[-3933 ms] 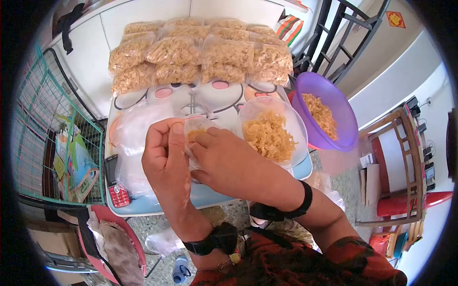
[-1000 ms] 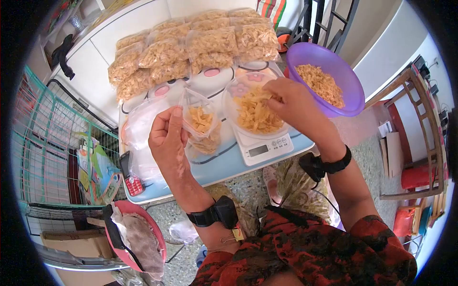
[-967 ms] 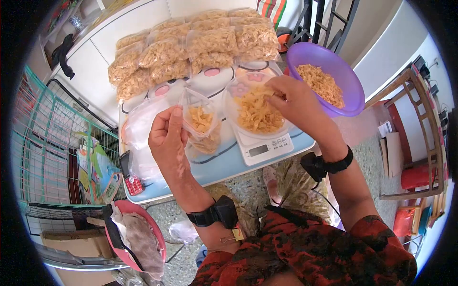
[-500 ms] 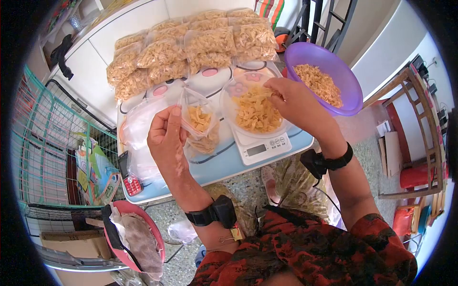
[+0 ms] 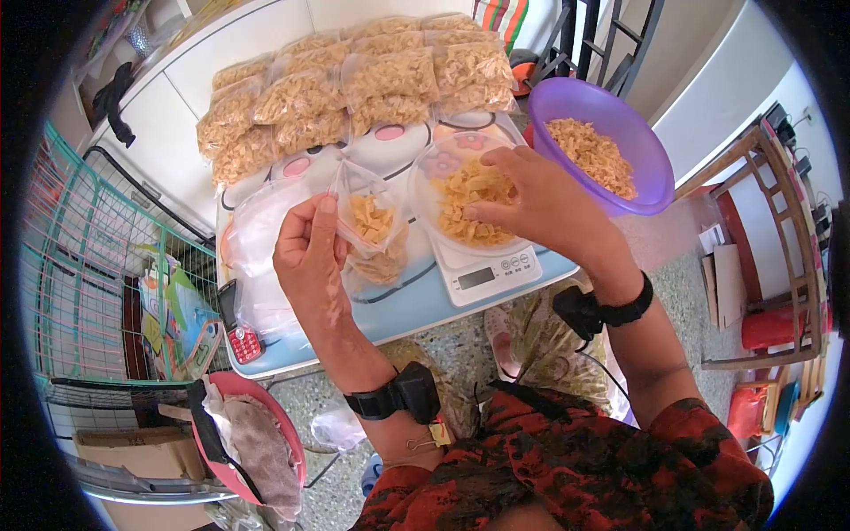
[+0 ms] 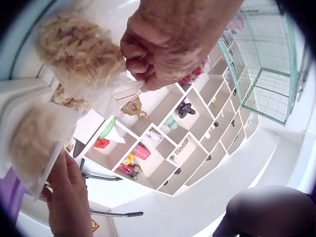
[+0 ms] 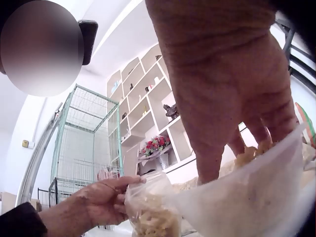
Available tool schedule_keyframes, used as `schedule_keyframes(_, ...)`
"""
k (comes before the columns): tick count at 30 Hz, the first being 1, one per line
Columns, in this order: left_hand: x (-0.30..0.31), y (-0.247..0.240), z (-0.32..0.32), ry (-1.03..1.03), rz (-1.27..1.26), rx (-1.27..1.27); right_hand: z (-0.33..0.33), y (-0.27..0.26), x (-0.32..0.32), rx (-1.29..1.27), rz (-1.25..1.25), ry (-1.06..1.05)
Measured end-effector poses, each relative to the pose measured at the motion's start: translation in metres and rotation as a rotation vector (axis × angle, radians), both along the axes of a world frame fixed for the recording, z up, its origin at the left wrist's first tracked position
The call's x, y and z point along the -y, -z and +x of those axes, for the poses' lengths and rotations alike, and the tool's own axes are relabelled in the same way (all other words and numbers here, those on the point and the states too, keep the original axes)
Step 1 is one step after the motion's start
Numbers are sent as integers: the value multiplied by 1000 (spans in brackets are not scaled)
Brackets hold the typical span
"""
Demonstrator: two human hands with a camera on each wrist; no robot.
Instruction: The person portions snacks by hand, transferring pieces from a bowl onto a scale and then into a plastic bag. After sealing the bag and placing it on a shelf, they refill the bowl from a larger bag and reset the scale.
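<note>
My left hand (image 5: 310,243) pinches the rim of a clear zip bag (image 5: 376,257), which stands on the table with its mouth open. Pale yellow dried flakes (image 5: 370,219) fill much of it. Over the translucent plastic bowl (image 5: 428,212) my right hand (image 5: 549,199) hovers with thumb and fingers spread apart, fingertips among the flakes (image 5: 478,190). That bowl rests on a white kitchen scale (image 5: 491,276). In the right wrist view, the fingers (image 7: 210,165) dip behind the bowl's wall (image 7: 247,197). The left wrist view shows the bag (image 6: 81,54) hanging from the left hand (image 6: 168,44).
Filled bags (image 5: 385,75) are stacked along the table's back. A purple basin (image 5: 651,164) of flakes stands at the right. Flat empty bags (image 5: 266,248) and a red keypad phone (image 5: 245,345) lie left. A green wire cage (image 5: 115,265) borders the left side.
Earlier the right hand was at the bag's mouth; it then moved right to the bowl. Since half a second ago its pinched fingers have spread. The left hand keeps its hold on the bag.
</note>
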State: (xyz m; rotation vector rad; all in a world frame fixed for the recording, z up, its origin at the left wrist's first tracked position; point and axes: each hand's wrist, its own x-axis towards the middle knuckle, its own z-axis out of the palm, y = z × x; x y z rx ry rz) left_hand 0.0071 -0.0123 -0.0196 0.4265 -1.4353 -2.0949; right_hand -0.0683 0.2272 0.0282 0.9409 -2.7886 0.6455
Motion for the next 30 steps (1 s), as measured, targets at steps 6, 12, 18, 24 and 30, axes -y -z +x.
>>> schedule_keyframes(6, 1, 5, -2, -8, -12, 2, 1, 13, 15, -77, 80, 88)
schedule_keyframes(12, 0, 0, 0, -22, -31, 5, -12, 16, 2, -97, -117, 11)
schedule_keyframes(18, 0, 1, 0, -7, -9, -7, -15, -8, -11, 335, -483, 69)
schedule_keyframes(24, 0, 1, 1, 9, 20, -13, -21, -10, -17, 715, -957, -55)
schedule_keyframes(30, -1, 3, -2, 4, -8, -4, 2, -25, 10, 763, -981, -184)
